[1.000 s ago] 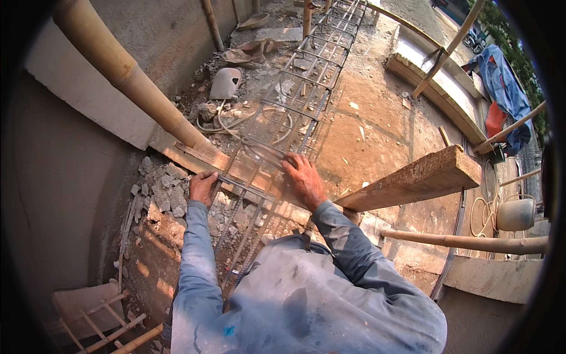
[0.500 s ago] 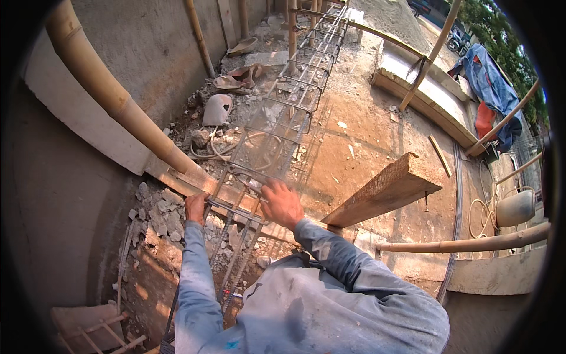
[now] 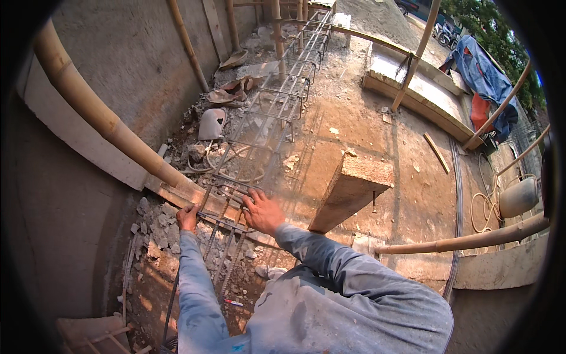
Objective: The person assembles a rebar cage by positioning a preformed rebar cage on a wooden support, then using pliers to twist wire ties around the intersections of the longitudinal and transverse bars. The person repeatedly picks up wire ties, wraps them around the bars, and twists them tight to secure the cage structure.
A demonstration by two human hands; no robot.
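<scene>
A long rebar cage (image 3: 264, 112) of thin bars and square stirrups runs from beneath me toward the far end of the ground. At its near end, my left hand (image 3: 187, 218) is closed on the left end of a stirrup (image 3: 223, 220), with fingertips pinched together. Across from it, my right hand (image 3: 265, 213) lies over the cage's right-hand bar, its fingers stretched and a little apart. The thumb side is partly hidden. A timber board (image 3: 177, 193) passes crosswise under the cage. Right of my right hand rises a rough wooden post (image 3: 345, 197) with a bolt jutting from it.
A thick bamboo pole (image 3: 112, 121) slants along the left wall. Broken concrete rubble (image 3: 160, 221) and a grey mask-like shell (image 3: 212, 124) lie nearby. At right are another bamboo pole (image 3: 460, 242), a plastic jug (image 3: 519, 198), a timber-sided box (image 3: 418, 97) and a blue tarp (image 3: 480, 76).
The view has shifted, so the cage, post and hands appear farther left. My right hand's fingers look more stretched out over the bar. My left hand keeps its hold on the stirrup end.
</scene>
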